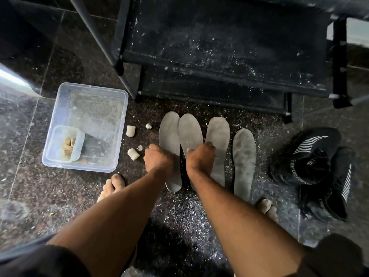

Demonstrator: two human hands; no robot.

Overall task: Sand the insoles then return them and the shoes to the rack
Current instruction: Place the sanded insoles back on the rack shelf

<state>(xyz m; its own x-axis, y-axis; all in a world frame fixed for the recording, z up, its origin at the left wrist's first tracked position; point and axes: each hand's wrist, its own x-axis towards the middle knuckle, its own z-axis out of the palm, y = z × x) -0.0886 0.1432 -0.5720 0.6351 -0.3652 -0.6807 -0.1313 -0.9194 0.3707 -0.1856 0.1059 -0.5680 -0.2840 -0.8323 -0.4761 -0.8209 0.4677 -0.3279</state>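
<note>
Four grey insoles [244, 156] lie side by side on the dusty floor [24, 140] just in front of the black rack [219, 56]. The left hand [157, 158] rests on the leftmost insole [169, 132], fingers curled under (whether they grip it cannot be told). The right hand [200, 154] pinches the edge of the second insole [188, 130], touching the third [218, 132]. The black shoes [311, 166] sit piled to the right. A clear tub [111, 136] stands left, with small sanding blocks [133, 153] between it and the insoles.
</note>
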